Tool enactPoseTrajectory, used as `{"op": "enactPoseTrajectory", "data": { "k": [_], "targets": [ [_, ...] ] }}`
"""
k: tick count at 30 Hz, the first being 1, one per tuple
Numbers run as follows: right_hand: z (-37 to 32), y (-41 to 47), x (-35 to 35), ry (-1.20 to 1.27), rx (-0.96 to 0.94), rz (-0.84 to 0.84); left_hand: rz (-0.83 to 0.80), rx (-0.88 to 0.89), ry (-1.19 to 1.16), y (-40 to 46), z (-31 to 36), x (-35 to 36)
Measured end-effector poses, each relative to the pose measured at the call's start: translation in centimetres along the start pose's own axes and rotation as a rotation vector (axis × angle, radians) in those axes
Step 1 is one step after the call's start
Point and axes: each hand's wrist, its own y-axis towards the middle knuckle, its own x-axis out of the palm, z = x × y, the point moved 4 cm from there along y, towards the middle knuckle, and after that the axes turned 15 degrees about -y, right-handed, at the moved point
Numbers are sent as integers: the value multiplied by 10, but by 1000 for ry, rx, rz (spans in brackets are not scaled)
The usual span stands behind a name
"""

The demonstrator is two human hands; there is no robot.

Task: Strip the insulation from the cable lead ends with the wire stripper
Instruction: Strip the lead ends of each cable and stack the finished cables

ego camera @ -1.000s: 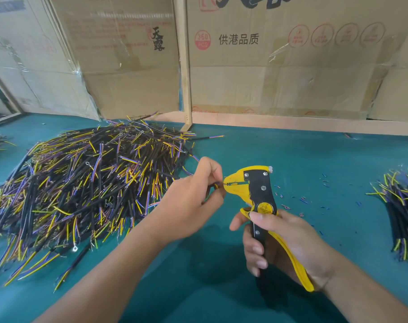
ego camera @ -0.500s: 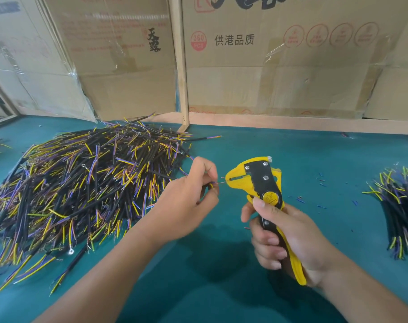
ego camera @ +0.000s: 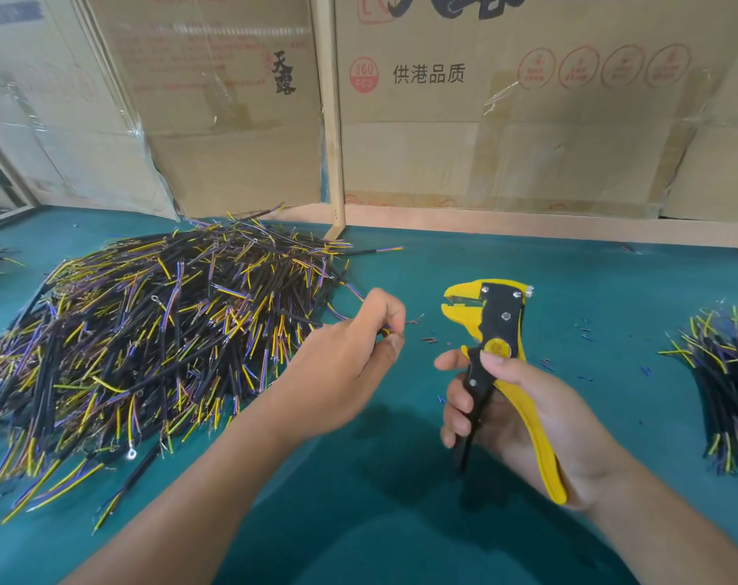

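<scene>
**Lead held clear of the stripper's mouth**

The left hand (ego camera: 350,356) pinched a cable lead (ego camera: 411,320) between thumb and fingertips, its bare-looking tip poking toward the wire stripper (ego camera: 496,331), apart from it. The right hand (ego camera: 523,411) curled round the handles, nose aimed left to meet the lead (its mouth looked slightly parted). Unworked cables (ego camera: 147,339) lay heaped beside the left hand, within reach; a smaller bundle (ego camera: 726,382) sat far right.

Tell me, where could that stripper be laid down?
Bare green mat lies between the forearms, and behind the wire stripper up to the wooden rail. The big cable pile crowds the left; a smaller bundle the right.
</scene>
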Motion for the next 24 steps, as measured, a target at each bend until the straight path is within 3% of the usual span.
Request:
{"op": "enactPoseTrajectory", "data": {
  "k": [10, 24],
  "targets": [
    [-13, -13, 8, -94, 57, -103, 153, -44, 49, 3, -4, -1],
    [-2, -12, 16, -149, 98, -141, 137, 35, 64, 2, -3, 9]
  ]
}}
